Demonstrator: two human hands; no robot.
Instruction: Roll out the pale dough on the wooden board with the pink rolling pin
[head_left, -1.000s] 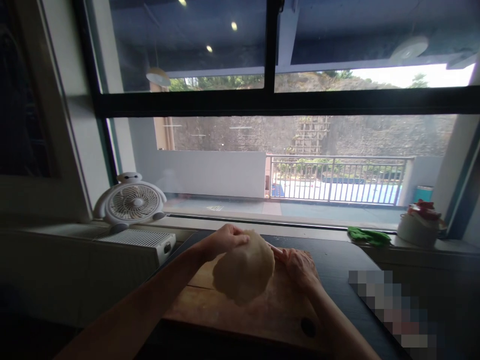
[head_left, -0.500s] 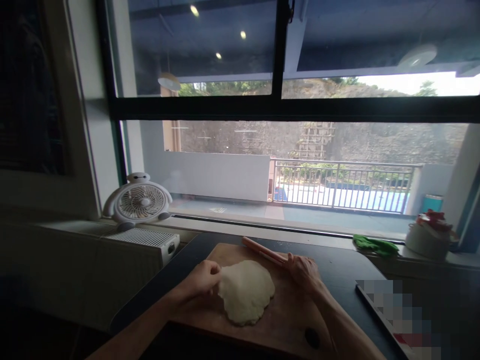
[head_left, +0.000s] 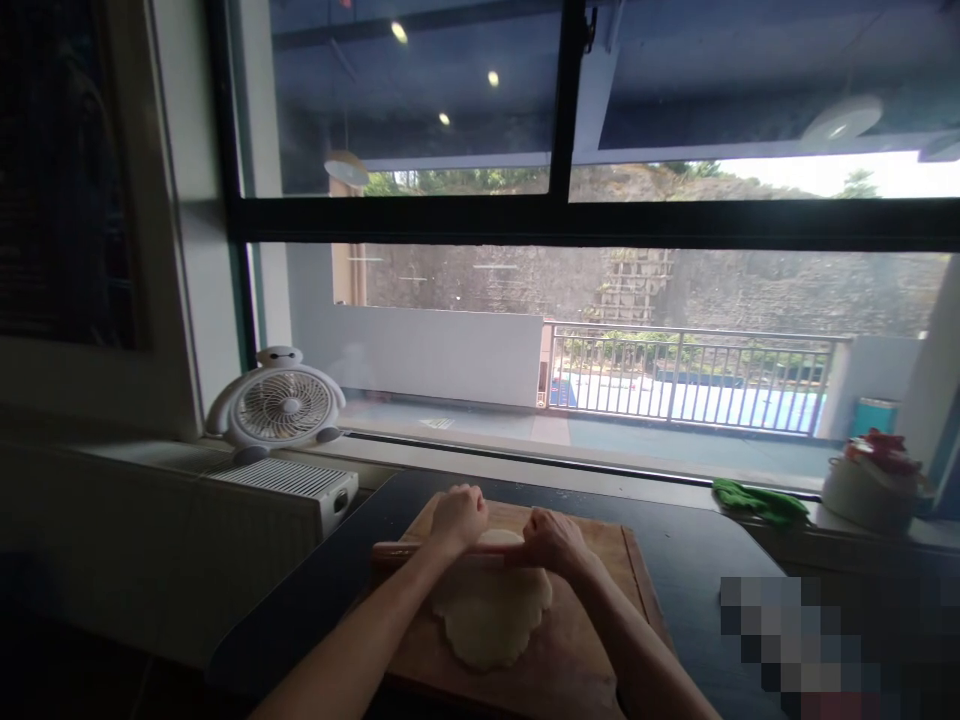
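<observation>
A flattened sheet of pale dough (head_left: pixel 491 615) with an uneven edge lies on a wooden board (head_left: pixel 574 640). Across its far part rests a wooden rolling pin (head_left: pixel 394 550), its left end sticking out past my left forearm. My left hand (head_left: pixel 459 517) is closed over the pin, knuckles up, fingers largely hidden from me. On the other side of the dough, my right hand (head_left: pixel 553 540) grips the pin near its right end, which the hand covers. Both hands are above the far half of the dough.
The board sits on a dark table (head_left: pixel 697 560). On the window ledge are a green cloth (head_left: pixel 761 500) and a white pot with a red top (head_left: pixel 874 490). A white fan (head_left: pixel 285 400) stands at the left, behind a vented white box (head_left: pixel 300 485). A blurred patch covers the lower right.
My left hand has let go of the dough's left edge and moved onto the rolling pin. My right hand has brought the pin from the board's far side across the dough.
</observation>
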